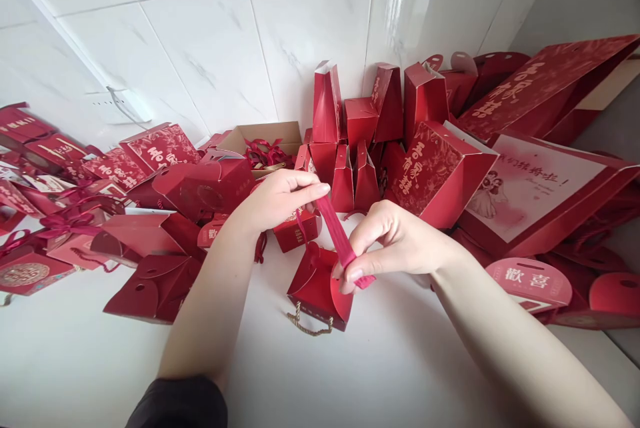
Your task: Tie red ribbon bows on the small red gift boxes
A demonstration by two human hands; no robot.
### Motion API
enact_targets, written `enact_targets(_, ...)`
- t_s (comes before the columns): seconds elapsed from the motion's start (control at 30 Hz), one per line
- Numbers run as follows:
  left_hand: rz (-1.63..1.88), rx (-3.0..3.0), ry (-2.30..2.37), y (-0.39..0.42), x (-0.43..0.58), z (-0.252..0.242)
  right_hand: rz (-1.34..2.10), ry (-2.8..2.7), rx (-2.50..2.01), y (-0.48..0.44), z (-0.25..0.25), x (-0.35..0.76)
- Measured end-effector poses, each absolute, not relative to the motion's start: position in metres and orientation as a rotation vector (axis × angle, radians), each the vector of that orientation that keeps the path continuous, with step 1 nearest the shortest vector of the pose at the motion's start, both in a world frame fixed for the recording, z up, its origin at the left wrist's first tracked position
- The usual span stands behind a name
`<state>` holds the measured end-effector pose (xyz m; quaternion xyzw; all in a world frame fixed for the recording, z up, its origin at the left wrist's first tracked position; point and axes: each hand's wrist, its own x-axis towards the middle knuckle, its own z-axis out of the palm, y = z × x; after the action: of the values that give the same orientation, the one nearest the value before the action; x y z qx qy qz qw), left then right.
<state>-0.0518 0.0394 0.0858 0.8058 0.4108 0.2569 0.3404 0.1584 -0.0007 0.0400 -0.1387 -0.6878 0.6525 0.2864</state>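
A short red ribbon [336, 233] is stretched taut between my two hands above the white table. My left hand [280, 198] pinches its upper end between thumb and fingers. My right hand [395, 241] pinches the lower end, fingers closed. Just below the ribbon sits a small red gift box [315, 291] with curved flaps and a gold rope handle. Another small red box [295, 231] lies behind it, partly hidden by my left hand.
Several red gift boxes [200, 185] are piled at the left and folded ones [350, 148] stand against the tiled wall. An open cardboard box of ribbons [265, 145] sits at the back. Large red bags [530, 188] lie at the right. White table [70, 355] in front.
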Motion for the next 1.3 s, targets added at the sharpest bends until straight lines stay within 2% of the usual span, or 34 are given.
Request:
enact_targets(0.23, 0.681, 2.088, 1.179, 0.058, -0.063, 0.075, 1.866, -1.971, -0.204, 0.000, 0.043, 0.165)
enact_targets(0.4, 0.362, 2.196, 1.284, 0.066, -0.085, 0.078, 1.841, -1.993, -0.267, 0.001, 0.047, 0.171)
enact_targets(0.73, 0.385, 1.964, 0.605, 0.040, -0.043, 0.075, 1.666, -1.943, -0.583, 0.004, 0.049, 0.167)
enact_targets(0.93, 0.479, 1.824, 0.445, 0.038, -0.042, 0.072, 1.589, -1.858, -0.527, 0.009, 0.048, 0.170)
enact_targets(1.3, 0.620, 2.082, 0.336, 0.034, -0.064, 0.091, 1.493, -1.994, -0.635, 0.012, 0.051, 0.177)
